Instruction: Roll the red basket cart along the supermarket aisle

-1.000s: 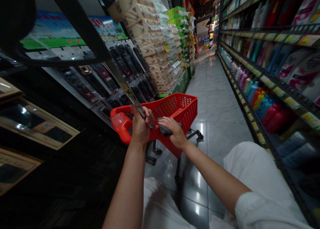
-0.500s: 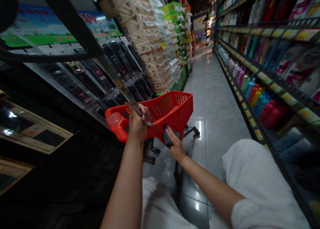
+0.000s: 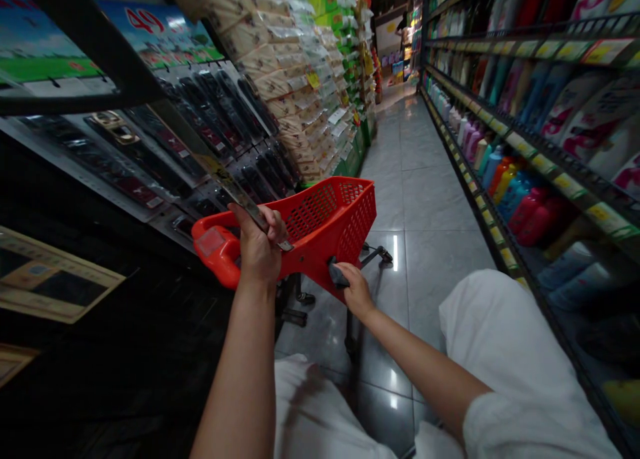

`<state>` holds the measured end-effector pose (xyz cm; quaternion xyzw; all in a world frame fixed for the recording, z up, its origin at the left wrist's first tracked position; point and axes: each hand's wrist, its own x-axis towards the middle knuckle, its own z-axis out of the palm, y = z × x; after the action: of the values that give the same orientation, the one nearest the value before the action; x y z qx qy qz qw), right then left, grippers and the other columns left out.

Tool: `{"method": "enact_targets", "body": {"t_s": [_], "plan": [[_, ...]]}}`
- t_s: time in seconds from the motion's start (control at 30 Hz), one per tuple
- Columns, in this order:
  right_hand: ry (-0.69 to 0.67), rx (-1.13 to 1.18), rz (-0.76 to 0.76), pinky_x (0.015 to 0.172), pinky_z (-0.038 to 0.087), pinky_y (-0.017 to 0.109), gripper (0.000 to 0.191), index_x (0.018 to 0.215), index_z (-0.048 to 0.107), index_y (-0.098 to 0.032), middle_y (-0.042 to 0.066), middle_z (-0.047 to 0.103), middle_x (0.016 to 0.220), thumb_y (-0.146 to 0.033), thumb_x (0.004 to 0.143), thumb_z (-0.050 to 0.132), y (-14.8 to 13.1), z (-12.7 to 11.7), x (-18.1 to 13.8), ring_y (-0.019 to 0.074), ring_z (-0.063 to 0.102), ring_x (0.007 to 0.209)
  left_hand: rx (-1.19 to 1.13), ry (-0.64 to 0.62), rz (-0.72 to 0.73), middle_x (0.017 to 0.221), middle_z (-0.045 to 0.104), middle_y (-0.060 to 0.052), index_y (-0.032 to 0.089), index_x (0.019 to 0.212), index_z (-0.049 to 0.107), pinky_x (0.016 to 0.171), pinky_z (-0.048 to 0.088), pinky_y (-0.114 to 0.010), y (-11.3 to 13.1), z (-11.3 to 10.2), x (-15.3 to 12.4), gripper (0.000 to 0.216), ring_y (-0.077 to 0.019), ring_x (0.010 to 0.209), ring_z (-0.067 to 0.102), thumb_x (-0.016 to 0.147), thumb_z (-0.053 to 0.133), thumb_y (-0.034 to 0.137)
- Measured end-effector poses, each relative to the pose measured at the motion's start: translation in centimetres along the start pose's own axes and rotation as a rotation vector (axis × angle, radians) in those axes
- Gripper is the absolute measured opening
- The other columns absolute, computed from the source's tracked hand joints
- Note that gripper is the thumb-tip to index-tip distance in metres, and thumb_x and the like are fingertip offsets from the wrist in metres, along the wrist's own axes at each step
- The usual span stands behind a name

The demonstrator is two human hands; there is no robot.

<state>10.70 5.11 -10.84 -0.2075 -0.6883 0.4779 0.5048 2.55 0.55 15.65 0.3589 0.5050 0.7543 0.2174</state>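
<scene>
A red plastic shopping cart (image 3: 320,252) with perforated basket walls stands on dark legs and casters in front of me. My left hand (image 3: 260,242) is wrapped round a long flat metal bar (image 3: 215,169). The bar's lower end meets the cart's side; whether it is fixed there I cannot tell. Its upper end runs to a black looped frame (image 3: 60,104) close to the camera. On the cart's outer side, my right hand (image 3: 354,287) grips a small dark grey pad (image 3: 337,274), possibly a folded cloth, pressed against the red plastic.
Packaged dark goods (image 3: 220,105) hang on the left, with stacked tissue packs (image 3: 280,65) beyond. Shelves of bottles (image 3: 515,192) line the right. A grey tiled floor (image 3: 430,199) runs between. A person (image 3: 403,25) is partly visible far down the aisle. My white-clad knee (image 3: 480,312) is at the right.
The view has shifted, so the cart and both hands sit slightly further left. My right hand's fingers, flatter before, have curled round the dark grey pad. My left hand keeps hold of the bar.
</scene>
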Motion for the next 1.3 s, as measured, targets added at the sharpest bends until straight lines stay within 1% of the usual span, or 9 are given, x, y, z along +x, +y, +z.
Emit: {"method": "enact_targets", "body": {"t_s": [0.1,0.23,0.37,0.5,0.63,0.73,0.97,1.13,1.3], "plan": [[-0.055,0.071,0.057,0.103,0.048,0.041,0.067,0.112,0.072,-0.022,0.005,0.071,0.113,-0.004,0.057,0.040,2.2,-2.3,-0.2,0.0210,0.063,0.110,0.004,0.007,-0.003,0.042,0.025,0.006,0.020,0.052,0.042,0.036,0.022,-0.021,0.1,0.2,-0.1,0.066,-0.0068,0.035,0.024,0.084,0.033,0.077],[0.264,0.096,0.142,0.112,0.041,0.042,0.067,0.121,0.067,-0.018,0.007,0.068,0.123,-0.005,0.061,0.039,2.7,-3.1,3.2,0.0195,0.060,0.118,0.020,-0.016,0.015,0.041,0.025,0.006,0.020,0.053,0.042,0.037,0.021,-0.022,0.1,0.7,-0.3,0.065,-0.0070,0.034,0.023,0.085,0.033,0.077],[0.366,0.116,0.107,0.121,0.028,0.039,0.079,0.138,0.054,-0.018,0.005,0.055,0.144,-0.002,0.062,0.038,2.6,-0.6,5.5,0.0145,0.046,0.136,0.026,-0.024,0.022,0.042,0.024,0.006,0.020,0.053,0.042,0.038,0.020,-0.023,0.0,1.0,-0.5,0.066,-0.0071,0.035,0.022,0.085,0.033,0.077],[0.258,0.138,0.164,0.124,0.018,0.038,0.085,0.141,0.051,-0.021,0.001,0.039,0.156,-0.001,0.060,0.039,4.5,2.7,1.8,0.0135,0.030,0.147,0.053,-0.025,0.019,0.043,0.023,0.006,0.020,0.053,0.043,0.039,0.020,-0.023,0.2,1.1,-0.5,0.066,-0.0075,0.037,0.022,0.086,0.033,0.076],[0.406,0.197,0.488,0.121,0.026,0.044,0.081,0.138,0.055,-0.020,0.004,0.053,0.146,-0.003,0.060,0.040,6.7,4.5,-1.7,0.0172,0.042,0.141,0.074,-0.022,0.022,0.043,0.022,0.005,0.021,0.053,0.043,0.039,0.019,-0.025,0.3,1.2,-0.5,0.066,-0.0079,0.038,0.020,0.087,0.032,0.076],[0.497,0.207,0.617,0.117,0.033,0.046,0.076,0.139,0.053,-0.020,0.005,0.060,0.139,-0.006,0.065,0.041,6.4,5.0,-0.8,0.0181,0.051,0.134,0.093,-0.025,0.023,0.043,0.022,0.005,0.021,0.052,0.044,0.040,0.019,-0.025,0.3,1.3,-0.5,0.067,-0.0082,0.038,0.021,0.087,0.031,0.076],[0.314,0.139,0.292,0.124,0.019,0.040,0.090,0.144,0.048,-0.022,0.000,0.039,0.156,0.000,0.057,0.040,4.6,4.4,-0.5,0.0147,0.031,0.147,0.105,-0.056,0.030,0.044,0.020,0.004,0.021,0.052,0.045,0.041,0.017,-0.028,0.4,1.2,-0.7,0.066,-0.0081,0.038,0.020,0.089,0.030,0.074],[0.360,0.221,0.623,0.116,0.035,0.044,0.077,0.134,0.058,-0.021,0.004,0.066,0.132,-0.006,0.059,0.045,8.7,3.2,-4.8,0.0208,0.056,0.129,0.113,-0.057,0.044,0.043,0.021,0.004,0.021,0.051,0.046,0.039,0.016,-0.028,0.4,1.2,-0.7,0.067,-0.0087,0.038,0.020,0.087,0.030,0.076],[0.508,0.420,0.777,0.101,0.049,0.042,0.055,0.120,0.065,-0.019,0.005,0.074,0.112,-0.017,0.065,0.054,11.7,2.4,-1.2,0.0243,0.065,0.110,0.134,-0.057,0.030,0.044,0.022,0.004,0.021,0.051,0.046,0.039,0.018,-0.028,0.5,1.2,-0.7,0.067,-0.0086,0.038,0.021,0.089,0.029,0.074]]}}
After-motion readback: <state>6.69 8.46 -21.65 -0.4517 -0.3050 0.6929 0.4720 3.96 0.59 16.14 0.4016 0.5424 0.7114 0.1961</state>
